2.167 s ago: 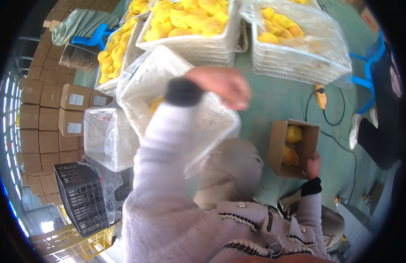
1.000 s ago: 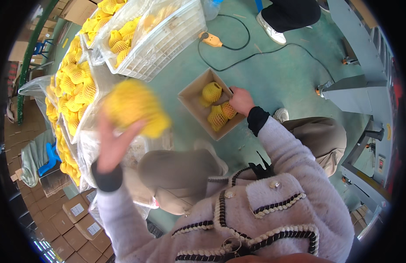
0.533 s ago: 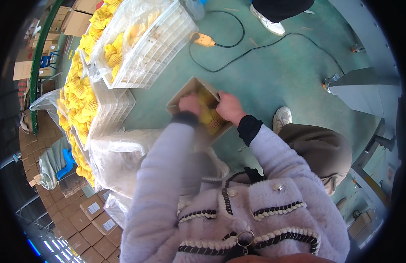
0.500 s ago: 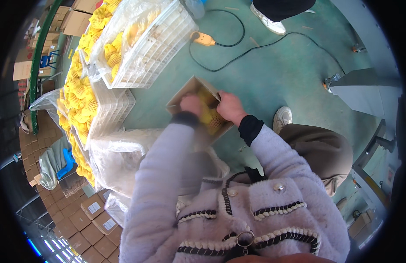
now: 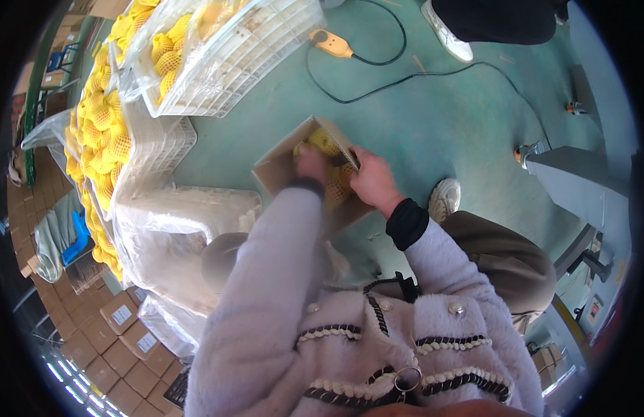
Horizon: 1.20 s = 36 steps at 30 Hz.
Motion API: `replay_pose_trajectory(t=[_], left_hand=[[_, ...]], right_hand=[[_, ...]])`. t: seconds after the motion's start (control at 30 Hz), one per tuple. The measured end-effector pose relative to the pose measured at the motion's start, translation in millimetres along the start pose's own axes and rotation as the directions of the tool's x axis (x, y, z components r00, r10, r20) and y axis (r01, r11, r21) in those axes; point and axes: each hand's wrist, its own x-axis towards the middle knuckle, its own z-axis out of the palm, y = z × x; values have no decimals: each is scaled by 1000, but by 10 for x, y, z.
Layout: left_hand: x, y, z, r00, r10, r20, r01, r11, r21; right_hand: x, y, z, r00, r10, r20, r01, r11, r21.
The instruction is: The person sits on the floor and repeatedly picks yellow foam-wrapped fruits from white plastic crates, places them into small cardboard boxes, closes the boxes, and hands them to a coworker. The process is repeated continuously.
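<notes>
An open cardboard box [image 5: 275, 167] stands tilted on the floor before me. Inside lie several round fruits [image 5: 327, 143] in yellow foam nets. My left hand [image 5: 311, 164] reaches down into the box beside the fruits; its fingers are blurred and partly hidden, so whether it holds one does not show. At the box's right side, my right hand [image 5: 375, 181] is closed over the upper edge, thumb and fingers gripping the wall.
White plastic crates [image 5: 228, 90] lined with clear film hold more net-wrapped fruits [image 5: 99, 132] on the left. A yellow socket [image 5: 333, 44] with black cable lies ahead. Another person's shoe [image 5: 447, 33] is at the top. Grey machine legs [image 5: 579, 177] stand right; stacked cartons [image 5: 120, 354] fill the lower left.
My left hand has shifted slightly right and deeper within the box. My right hand keeps its hold on the edge. The whole view has shifted a little.
</notes>
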Motion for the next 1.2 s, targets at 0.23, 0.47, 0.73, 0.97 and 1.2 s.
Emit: replay_pose_trajectory(t=[0.23,0.47,0.73,0.97,1.2], left_hand=[[-384,158,-1384,905,333,265,-328,942,-63],[-1052,-200,-1638,911,-153,-383,-159,726,-669],[-791,-198,-1334,925,-153,-347,-205,567,-798],[-466,-379,-1359,935,-107,-338,-116,809,-576],[-1367,-392,-1288,922,-46,385,375,367,-852]], right_hand=[[92,143,-82,999,-26,-20,27,995,97],[-78,116,-54,982,59,181,-41,994,-104],[-187,219,-192,963,144,226,-211,927,310],[-798,253,-383,692,600,401,-651,280,706],[-430,708,-539,919,316,236,-352,388,852]])
